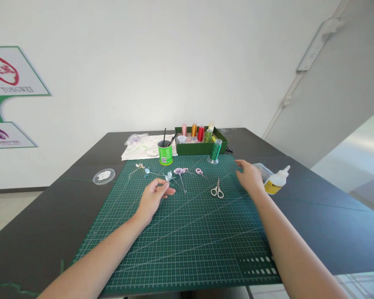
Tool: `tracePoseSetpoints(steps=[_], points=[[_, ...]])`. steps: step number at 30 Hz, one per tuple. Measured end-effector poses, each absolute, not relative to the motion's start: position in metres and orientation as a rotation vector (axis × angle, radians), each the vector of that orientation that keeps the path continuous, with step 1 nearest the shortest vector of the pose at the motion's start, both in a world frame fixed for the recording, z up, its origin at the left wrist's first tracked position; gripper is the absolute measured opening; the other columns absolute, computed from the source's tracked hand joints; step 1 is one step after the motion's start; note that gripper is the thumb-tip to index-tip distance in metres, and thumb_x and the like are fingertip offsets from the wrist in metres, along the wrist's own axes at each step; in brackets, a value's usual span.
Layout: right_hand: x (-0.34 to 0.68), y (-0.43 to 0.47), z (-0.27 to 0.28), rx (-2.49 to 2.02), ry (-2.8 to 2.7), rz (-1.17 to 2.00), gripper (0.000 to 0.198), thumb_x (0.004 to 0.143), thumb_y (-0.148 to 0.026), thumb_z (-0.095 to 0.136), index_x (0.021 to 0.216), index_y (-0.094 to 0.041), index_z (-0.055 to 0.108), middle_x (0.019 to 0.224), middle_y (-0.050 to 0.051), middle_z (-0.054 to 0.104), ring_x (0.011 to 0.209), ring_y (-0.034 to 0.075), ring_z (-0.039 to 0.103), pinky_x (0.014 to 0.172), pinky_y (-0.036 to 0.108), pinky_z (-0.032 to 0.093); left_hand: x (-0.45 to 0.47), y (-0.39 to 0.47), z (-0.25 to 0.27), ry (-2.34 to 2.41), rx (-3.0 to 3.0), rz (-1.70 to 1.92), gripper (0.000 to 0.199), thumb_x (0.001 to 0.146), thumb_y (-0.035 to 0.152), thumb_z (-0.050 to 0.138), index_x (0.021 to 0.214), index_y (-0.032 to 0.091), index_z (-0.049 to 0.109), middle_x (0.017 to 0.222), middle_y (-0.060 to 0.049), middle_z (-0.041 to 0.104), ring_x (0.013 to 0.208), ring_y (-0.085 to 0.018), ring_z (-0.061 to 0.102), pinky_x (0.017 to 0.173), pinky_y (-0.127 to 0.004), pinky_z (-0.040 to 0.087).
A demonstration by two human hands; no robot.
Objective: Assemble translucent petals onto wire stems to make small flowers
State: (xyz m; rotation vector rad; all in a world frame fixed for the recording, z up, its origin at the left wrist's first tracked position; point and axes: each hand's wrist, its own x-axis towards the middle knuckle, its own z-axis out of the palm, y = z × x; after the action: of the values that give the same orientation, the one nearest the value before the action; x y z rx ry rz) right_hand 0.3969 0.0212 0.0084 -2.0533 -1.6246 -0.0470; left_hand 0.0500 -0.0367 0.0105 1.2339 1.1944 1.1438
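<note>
My left hand (156, 195) pinches a pale blue wire flower (168, 176) between thumb and fingertips, above the green cutting mat (174, 245). Its thin wire stems spread out past my fingers. My right hand (248, 175) is at the mat's right edge, fingers stretched out and apart, with nothing visible in them. Between my hands, small scissors (217, 190) lie with blades pointing away. Beyond the left hand lie a purple wire flower (180, 170), a pink looped piece (199, 171), a blue petal piece (147, 170) and a beige leafy sprig (140, 166).
A green tin (165, 153) holds dark sticks. Behind stands a dark green box (196, 149) of thread spools. A green spool (216, 150) stands before it. At right are a glue bottle (276, 181) and a clear box (262, 169); at left, a round dish (104, 176).
</note>
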Motion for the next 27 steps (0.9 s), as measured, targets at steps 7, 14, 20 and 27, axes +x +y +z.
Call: tracePoseSetpoints(steps=[7,14,20,27], points=[[0.401,0.021,0.015,-1.988,-1.579,0.012,0.038,0.080,-0.008,0.047,0.105,-0.018,0.073,0.098,0.008,0.076,0.088,0.023,0.068,0.079,0.032,0.046,0.051,-0.037,0.011,1.194,1.247,1.129,0.030,0.082,0.047,0.066,0.087,0.019,0.059,0.082,-0.007,0.078,0.083,-0.024,0.073,0.072,-0.032,0.048],[0.365,0.012,0.016,-2.086,-1.946,0.196,0.032,0.088,-0.044,0.058,0.070,-0.020,0.068,0.071,0.007,0.070,0.070,0.023,0.064,0.058,0.030,0.036,0.053,-0.041,0.018,1.207,1.254,1.130,0.029,0.081,0.046,0.067,0.086,0.019,0.058,0.078,-0.007,0.078,0.081,-0.024,0.074,0.072,-0.033,0.048],[0.346,0.009,0.005,-2.043,-2.083,0.135,0.010,0.082,-0.028,0.065,0.078,-0.019,0.067,0.085,0.007,0.072,0.079,0.021,0.063,0.064,0.029,0.035,0.053,-0.040,0.018,1.200,1.260,1.130,0.028,0.082,0.046,0.067,0.086,0.019,0.060,0.079,-0.008,0.078,0.081,-0.025,0.074,0.072,-0.033,0.049],[0.352,0.015,0.001,-1.993,-2.058,0.053,0.016,0.085,-0.016,0.053,0.082,-0.019,0.068,0.093,0.006,0.072,0.094,0.024,0.061,0.080,0.035,0.034,0.053,-0.040,0.015,1.177,1.257,1.129,0.029,0.081,0.046,0.068,0.084,0.019,0.059,0.076,-0.007,0.077,0.080,-0.024,0.073,0.072,-0.033,0.048]])
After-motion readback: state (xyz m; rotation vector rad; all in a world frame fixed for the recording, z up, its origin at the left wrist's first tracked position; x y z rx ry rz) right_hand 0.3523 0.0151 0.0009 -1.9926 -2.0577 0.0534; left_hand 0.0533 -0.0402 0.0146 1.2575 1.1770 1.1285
